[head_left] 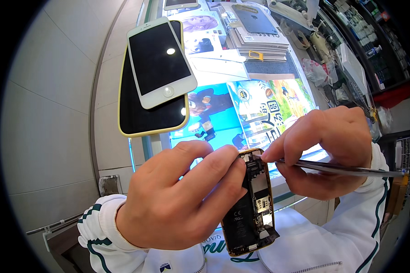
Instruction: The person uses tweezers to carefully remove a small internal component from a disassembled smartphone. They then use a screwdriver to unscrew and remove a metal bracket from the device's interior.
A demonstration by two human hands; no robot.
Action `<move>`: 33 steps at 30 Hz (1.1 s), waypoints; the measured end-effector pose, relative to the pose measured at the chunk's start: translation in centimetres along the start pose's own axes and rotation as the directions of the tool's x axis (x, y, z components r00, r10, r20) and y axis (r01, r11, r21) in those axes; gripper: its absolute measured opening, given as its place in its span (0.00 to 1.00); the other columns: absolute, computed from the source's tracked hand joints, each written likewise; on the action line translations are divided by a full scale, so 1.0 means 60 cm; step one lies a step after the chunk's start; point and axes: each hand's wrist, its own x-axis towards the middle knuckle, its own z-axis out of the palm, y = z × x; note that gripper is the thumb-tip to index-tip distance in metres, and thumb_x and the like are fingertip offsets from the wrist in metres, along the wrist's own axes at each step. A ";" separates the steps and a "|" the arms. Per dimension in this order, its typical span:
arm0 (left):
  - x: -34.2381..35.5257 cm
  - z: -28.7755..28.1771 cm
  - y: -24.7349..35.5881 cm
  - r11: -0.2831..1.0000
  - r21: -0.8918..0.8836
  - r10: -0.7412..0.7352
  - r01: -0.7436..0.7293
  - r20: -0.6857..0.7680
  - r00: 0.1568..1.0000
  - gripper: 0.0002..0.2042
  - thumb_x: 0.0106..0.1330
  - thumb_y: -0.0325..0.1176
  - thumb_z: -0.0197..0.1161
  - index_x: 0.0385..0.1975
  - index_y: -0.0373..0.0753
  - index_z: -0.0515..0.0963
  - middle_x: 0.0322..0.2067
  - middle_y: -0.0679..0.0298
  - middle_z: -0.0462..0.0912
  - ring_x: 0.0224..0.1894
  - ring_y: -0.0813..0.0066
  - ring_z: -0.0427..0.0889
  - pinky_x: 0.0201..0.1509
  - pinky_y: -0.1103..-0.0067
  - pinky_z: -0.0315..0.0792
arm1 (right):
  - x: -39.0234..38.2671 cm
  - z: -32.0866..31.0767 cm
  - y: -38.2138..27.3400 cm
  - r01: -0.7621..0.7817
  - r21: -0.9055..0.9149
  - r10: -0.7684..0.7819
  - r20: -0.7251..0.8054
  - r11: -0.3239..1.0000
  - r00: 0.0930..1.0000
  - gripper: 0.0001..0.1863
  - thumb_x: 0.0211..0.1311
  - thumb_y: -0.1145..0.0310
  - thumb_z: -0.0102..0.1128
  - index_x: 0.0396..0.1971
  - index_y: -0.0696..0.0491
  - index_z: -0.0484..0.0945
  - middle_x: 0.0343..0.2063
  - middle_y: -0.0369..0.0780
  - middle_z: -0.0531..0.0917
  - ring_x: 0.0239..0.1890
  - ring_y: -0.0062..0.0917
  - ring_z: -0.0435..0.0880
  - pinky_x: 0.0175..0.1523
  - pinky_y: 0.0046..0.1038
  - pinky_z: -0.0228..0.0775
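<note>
My left hand (pixel 177 191) grips an opened phone (pixel 261 182) upright along its left side, its battery, boards and small metal shields exposed. My right hand (pixel 328 141) is closed on slim metal tweezers (pixel 351 170), whose tips are at the phone's top edge, close to my left fingertips; whether they touch a part is too small to tell. Beyond my left hand, a white phone (pixel 155 59) with a dark screen lies overlapping a larger dark phone in a yellow case (pixel 128 123). Small dark flex parts (pixel 208 132) lie on the lit blue surface.
Printed leaflets (pixel 282 100) cover part of the lit glass counter. Behind them are a stack of flat boxes (pixel 259 43) with a small yellow frame and another phone at the top edge. Clutter and plastic bags (pixel 314 72) lie at the right, beside dark shelves (pixel 373 36).
</note>
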 end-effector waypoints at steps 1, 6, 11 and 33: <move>-0.001 0.000 -0.001 1.000 -0.001 0.003 -0.003 0.000 1.000 0.20 0.41 0.29 0.72 0.38 0.34 0.82 0.41 0.56 0.81 0.34 0.61 0.78 0.35 0.73 0.76 | 0.001 0.001 0.000 0.002 0.003 -0.002 -0.002 1.000 1.000 0.14 0.41 0.84 0.68 0.27 0.56 0.74 0.26 0.45 0.86 0.31 0.30 0.89 0.36 0.25 0.81; -0.001 0.001 -0.002 1.000 -0.016 -0.001 0.001 -0.001 1.000 0.19 0.43 0.29 0.73 0.39 0.33 0.82 0.41 0.56 0.81 0.34 0.60 0.79 0.36 0.72 0.76 | 0.001 0.001 0.004 -0.004 0.062 0.005 -0.026 0.998 1.000 0.14 0.42 0.84 0.69 0.28 0.56 0.73 0.27 0.45 0.86 0.32 0.29 0.89 0.36 0.24 0.80; 0.001 -0.001 -0.002 1.000 -0.027 -0.010 0.010 -0.005 1.000 0.18 0.47 0.30 0.73 0.39 0.32 0.80 0.40 0.55 0.82 0.34 0.59 0.80 0.36 0.71 0.76 | 0.003 -0.003 0.006 0.034 0.073 -0.033 -0.016 0.997 0.999 0.14 0.42 0.84 0.69 0.28 0.56 0.73 0.28 0.44 0.86 0.32 0.28 0.89 0.37 0.24 0.80; 0.002 0.000 -0.001 0.991 -0.122 -0.060 0.056 -0.034 0.998 0.20 0.49 0.28 0.75 0.41 0.36 0.75 0.40 0.56 0.83 0.36 0.58 0.81 0.38 0.71 0.76 | 0.000 -0.010 0.006 0.040 0.127 -0.041 0.001 0.991 0.999 0.14 0.46 0.85 0.67 0.31 0.58 0.72 0.31 0.46 0.85 0.37 0.28 0.88 0.41 0.27 0.81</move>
